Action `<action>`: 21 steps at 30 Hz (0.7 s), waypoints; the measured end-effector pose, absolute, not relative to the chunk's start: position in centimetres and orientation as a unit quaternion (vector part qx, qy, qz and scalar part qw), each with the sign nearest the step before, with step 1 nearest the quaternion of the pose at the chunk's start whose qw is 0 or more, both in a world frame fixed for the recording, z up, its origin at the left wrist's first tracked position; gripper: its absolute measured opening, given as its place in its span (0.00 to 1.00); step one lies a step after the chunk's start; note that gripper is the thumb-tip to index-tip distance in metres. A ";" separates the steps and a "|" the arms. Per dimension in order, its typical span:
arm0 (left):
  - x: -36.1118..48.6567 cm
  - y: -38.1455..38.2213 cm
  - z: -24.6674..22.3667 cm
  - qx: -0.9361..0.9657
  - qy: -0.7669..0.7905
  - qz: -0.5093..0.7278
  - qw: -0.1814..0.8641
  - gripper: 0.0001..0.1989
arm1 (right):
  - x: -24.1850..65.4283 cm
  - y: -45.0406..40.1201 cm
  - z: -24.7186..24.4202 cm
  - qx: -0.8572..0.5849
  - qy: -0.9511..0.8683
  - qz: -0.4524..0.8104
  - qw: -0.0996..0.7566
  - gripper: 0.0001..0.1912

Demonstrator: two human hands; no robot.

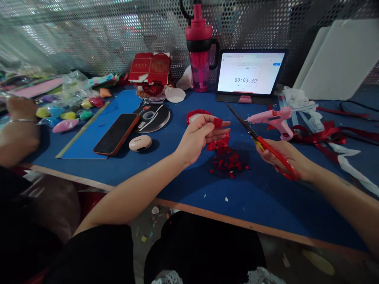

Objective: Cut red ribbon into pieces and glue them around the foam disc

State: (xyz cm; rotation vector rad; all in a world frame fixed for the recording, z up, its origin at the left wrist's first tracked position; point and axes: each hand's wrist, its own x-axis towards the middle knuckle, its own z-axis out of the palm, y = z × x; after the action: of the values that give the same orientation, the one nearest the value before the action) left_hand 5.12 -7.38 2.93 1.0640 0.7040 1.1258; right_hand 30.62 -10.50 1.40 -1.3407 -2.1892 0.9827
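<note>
My left hand [197, 138] pinches a small piece of red ribbon [218, 123] between thumb and forefinger, with the other fingers stretched out behind it. In my right hand [281, 156] is a pair of scissors [266, 145] with red and yellow handles; the dark blades point up and left, apart from the ribbon. Below the left hand lies a pile of red ribbon scraps [229, 161] on the blue table. A round piece with a ruffled red edge and white middle [195, 116] sits behind the left hand, partly covered by it.
A pink glue gun [274, 118] lies just beyond the scissors, near dark red ribbon [328, 134]. At the back stand a tablet [251, 75] and a pink bottle [199, 51]. Leftward are a phone [117, 134], a ribbon spool [154, 118] and another person's arm [22, 130].
</note>
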 end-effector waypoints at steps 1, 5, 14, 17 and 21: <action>5.1 -7.4 2.9 0.478 0.313 0.498 0.653 0.04 | 30.6 -10.5 1.4 -0.478 -0.782 0.348 0.198 0.25; 4.7 -7.0 2.6 0.540 0.322 0.493 0.602 0.05 | 30.3 -10.6 1.6 -0.477 -0.784 0.341 0.206 0.25; 3.9 -5.9 2.2 0.635 0.358 0.535 0.427 0.10 | 30.5 -10.4 1.4 -0.478 -0.781 0.335 0.221 0.27; 3.7 -5.4 2.3 0.636 0.361 0.545 0.410 0.10 | 30.6 -10.5 1.4 -0.468 -0.776 0.354 0.230 0.27; 3.2 -4.4 2.7 0.635 0.382 0.552 0.383 0.10 | 30.5 -10.6 1.5 -0.481 -0.751 0.376 0.252 0.25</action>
State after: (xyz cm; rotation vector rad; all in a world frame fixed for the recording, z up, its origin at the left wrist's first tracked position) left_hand 3.18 -4.41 2.68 1.6184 0.9750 1.4067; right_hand 30.47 -10.63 1.49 -1.3075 -2.0437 1.0230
